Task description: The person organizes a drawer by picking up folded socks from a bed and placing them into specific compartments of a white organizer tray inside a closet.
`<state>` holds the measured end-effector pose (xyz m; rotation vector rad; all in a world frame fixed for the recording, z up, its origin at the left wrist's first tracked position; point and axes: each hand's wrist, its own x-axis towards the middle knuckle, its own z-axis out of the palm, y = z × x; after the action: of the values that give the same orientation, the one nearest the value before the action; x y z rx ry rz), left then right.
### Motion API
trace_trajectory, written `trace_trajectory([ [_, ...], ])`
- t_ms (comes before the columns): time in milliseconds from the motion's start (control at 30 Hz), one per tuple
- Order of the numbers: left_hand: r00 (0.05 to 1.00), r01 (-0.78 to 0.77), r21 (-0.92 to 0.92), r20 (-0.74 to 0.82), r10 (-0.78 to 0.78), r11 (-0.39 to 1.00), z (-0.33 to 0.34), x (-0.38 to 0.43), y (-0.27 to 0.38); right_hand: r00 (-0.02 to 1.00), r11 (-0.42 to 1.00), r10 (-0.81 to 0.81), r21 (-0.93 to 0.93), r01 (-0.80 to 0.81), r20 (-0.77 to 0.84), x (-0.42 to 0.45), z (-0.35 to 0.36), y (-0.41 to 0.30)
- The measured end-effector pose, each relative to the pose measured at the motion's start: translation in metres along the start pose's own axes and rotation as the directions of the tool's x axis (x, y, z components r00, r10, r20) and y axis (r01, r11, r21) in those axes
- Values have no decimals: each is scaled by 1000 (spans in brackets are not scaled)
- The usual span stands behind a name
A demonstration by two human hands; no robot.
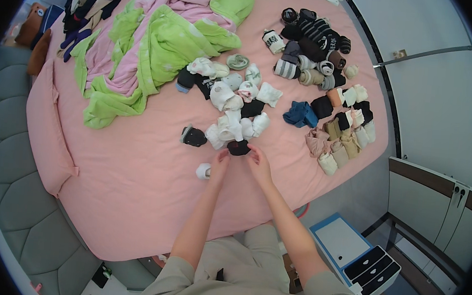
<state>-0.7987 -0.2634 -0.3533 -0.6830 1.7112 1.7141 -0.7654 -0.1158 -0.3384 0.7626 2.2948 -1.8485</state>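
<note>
A small black sock bundle (239, 147) with dark red marking lies on the pink bedsheet at the near edge of a pile of white socks (230, 124). At its right side, my right hand (259, 162) has its fingers apart, one fingertip touching or nearly touching the bundle. My left hand (220, 163) is by the bundle's lower left side with fingers curled; whether it grips anything is unclear. Just left of that hand sits a white rolled sock (203, 171), partly hidden by it. A dark grey sock bundle (193, 136) lies farther left.
Dark and striped rolled socks (312, 49) are grouped at the far right of the bed. Nearer are beige, white and black folded socks (345, 133) and a blue cloth bundle (301, 114). A green and pink blanket (161, 46) is heaped far left. A drawer cabinet (354, 256) stands beside the bed.
</note>
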Motion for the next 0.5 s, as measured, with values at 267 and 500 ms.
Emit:
trace_trajectory([
  [267, 999, 46, -1, 18, -46, 999, 14, 16, 12, 999, 989, 45, 143, -43, -10, 28, 5, 14],
  [500, 998, -62, 54, -27, 63, 997, 36, -27, 37, 971, 934, 204, 324, -154, -126, -7, -14, -8],
])
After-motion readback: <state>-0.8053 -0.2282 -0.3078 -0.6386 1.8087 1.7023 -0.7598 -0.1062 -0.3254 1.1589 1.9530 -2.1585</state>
